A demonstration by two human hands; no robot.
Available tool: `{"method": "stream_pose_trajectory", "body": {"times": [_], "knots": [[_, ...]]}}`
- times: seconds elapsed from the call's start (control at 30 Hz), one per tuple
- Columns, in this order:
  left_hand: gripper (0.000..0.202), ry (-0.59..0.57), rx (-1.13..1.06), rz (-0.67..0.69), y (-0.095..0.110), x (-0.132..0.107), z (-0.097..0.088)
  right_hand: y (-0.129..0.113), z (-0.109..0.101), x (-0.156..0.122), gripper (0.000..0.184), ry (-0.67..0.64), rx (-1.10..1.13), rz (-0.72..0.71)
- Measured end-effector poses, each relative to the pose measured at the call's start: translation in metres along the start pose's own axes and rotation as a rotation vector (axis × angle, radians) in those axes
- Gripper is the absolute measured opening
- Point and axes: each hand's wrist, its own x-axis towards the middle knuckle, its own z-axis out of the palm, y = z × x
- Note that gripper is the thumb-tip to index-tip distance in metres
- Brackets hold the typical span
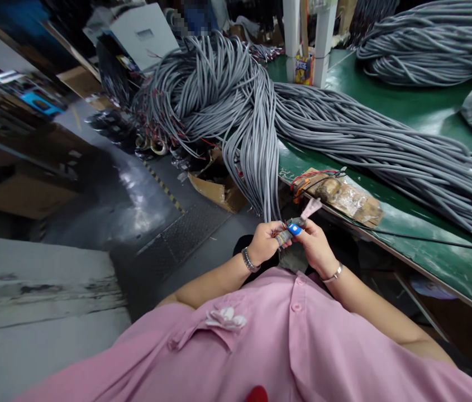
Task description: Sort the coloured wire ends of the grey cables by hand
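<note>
My left hand (263,244) is closed, its fingers bent round the end of a grey cable (271,209). Thin red and dark wire ends stick out near its fingertips. My right hand (316,248) meets it, thumb and fingers pinched together at the same cable end. A blue patch with a white spot (295,229) lies at the right thumb; whether it is a wrap or a held thing, I cannot tell. A pale pink strip (311,208) shows just beyond the right fingers. The pinched spot itself is partly hidden.
A thick bundle of grey cables (256,128) hangs over the edge of the green table (411,223), and more run along it. A wooden block with tape (344,198) lies near the edge. An open cardboard box (214,187) stands below. White posts (323,50) rise behind.
</note>
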Motion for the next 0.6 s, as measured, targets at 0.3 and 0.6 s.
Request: {"method": "stream_pose_trajectory", "body": {"times": [0.3, 0.6], "knots": [[0.032, 0.064, -0.011, -0.010, 0.003, -0.001, 0.003, 0.002, 0.011, -0.003, 0.023, 0.027, 0.181, 0.035], [0.032, 0.091, -0.183, -0.045, 0.001, 0.001, -0.004, 0.012, -0.022, -0.004, 0.031, -0.091, 0.265, 0.161]]}}
